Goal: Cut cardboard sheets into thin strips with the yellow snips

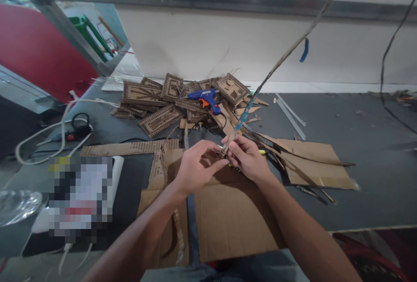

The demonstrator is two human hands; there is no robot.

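Note:
A long, thin cardboard strip [283, 61], partly blue near its lower part, slants up to the right from between my hands. My right hand [246, 157] is closed around its lower end, thumb on top. My left hand [201, 164] pinches at the very tip of the same end, thumb and fingers curled together. A small shiny edge shows between the hands; what it belongs to is hidden. Just behind my right hand pokes out a yellow piece [262, 152], too covered to name. Below both hands lies a large brown cardboard sheet [234, 217].
A blue glue gun [205, 97] rests on a heap of decorated cardboard panels [159, 119]. Loose cardboard strips [306, 167] and a flat cardboard piece [321, 156] lie at right. A blurred-out device [117, 173], white cable [63, 132] and clear plastic item [19, 206] are at left.

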